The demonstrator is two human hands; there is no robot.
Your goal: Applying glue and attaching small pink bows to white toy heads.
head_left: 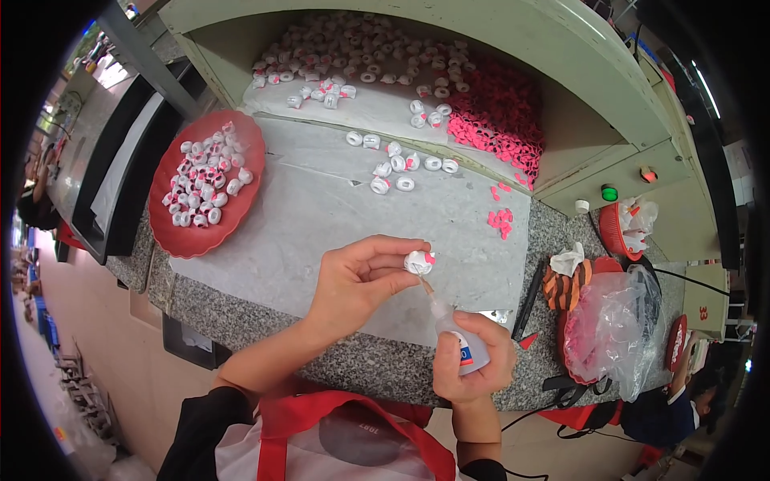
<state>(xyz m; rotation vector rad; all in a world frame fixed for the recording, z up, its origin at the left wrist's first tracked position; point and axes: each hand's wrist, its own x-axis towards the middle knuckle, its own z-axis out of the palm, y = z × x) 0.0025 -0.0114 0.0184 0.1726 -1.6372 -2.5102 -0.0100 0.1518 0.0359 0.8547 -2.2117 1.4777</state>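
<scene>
Between the thumb and fingertips of my left hand (pixel 353 280) is a small white rounded piece (pixel 418 262) with a pink spot on its right side. My right hand (pixel 480 362) is wrapped round a translucent squeeze bottle (pixel 473 353) with a blue, white and red label. Its thin nozzle (pixel 427 286) points up at the underside of the white piece and appears to touch it. Beyond my hands, several similar white pieces (pixel 382 186) lie on a white paper sheet (pixel 297 200). Small flat pink pieces (pixel 500 220) lie at the sheet's right side.
A red scalloped dish (pixel 164 216) of white pieces stands at left. Behind, a pale green shelf (pixel 593 88) holds many white pieces and a pink heap (pixel 497 120). At right are a black-handled tool (pixel 527 301), an orange striped object (pixel 561 287), plastic bags (pixel 622 321) and a red basket (pixel 611 228).
</scene>
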